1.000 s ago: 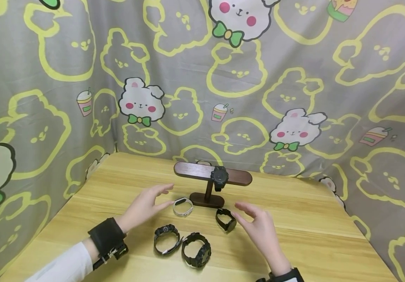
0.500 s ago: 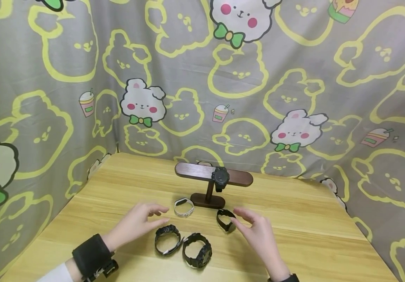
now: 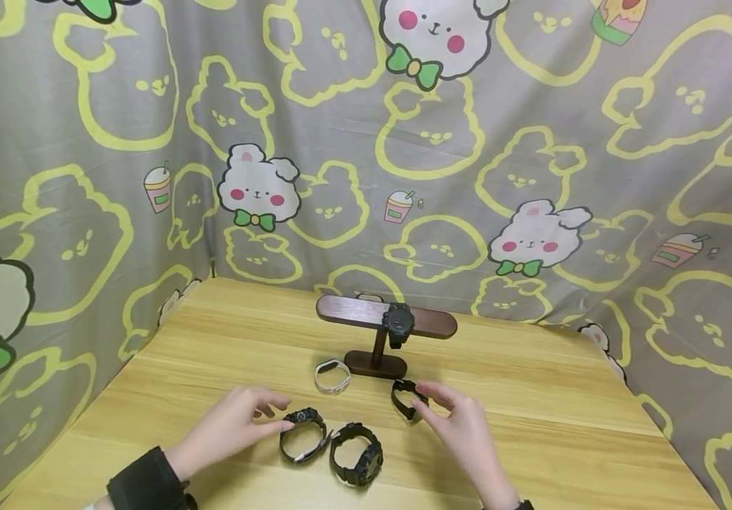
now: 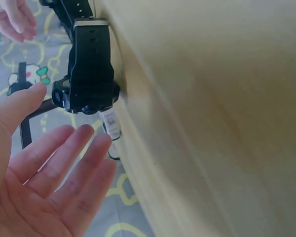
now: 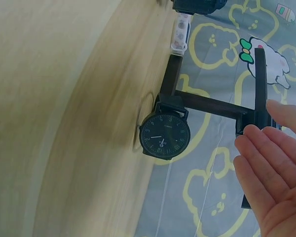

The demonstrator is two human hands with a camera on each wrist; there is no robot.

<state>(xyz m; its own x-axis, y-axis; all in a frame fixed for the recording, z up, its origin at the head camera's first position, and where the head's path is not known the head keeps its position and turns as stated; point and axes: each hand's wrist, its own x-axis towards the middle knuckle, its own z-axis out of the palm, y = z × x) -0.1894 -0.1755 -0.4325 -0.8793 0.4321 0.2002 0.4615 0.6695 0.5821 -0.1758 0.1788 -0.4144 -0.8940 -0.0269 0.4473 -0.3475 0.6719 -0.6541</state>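
Note:
My left hand [image 3: 229, 425] hovers by a black chunky watch [image 3: 304, 416] standing in a closed loop at the table's front left. In the left wrist view, thumb and fingers lie apart, and that watch [image 4: 91, 64] is beyond them with nothing held. My right hand [image 3: 464, 428] is beside a slimmer black watch [image 3: 400, 402] right of the stand's foot; whether it touches is unclear in the head view. The right wrist view shows this watch's round dial [image 5: 164, 136] apart from the extended fingers. Between the hands sits a larger black watch [image 3: 369, 462].
A dark wooden watch stand [image 3: 348, 309] rises toward the back, with a black watch [image 3: 398, 322] on its crossbar. Left of its foot lies a white fitness band [image 3: 334, 389]. A patterned grey curtain [image 3: 340, 127] surrounds the wooden table [image 3: 563, 397] at the back and sides.
My left hand has come back toward the front, from beside the white band to the chunky watch. My right hand has shifted slightly closer to the slimmer watch. The watches stay put.

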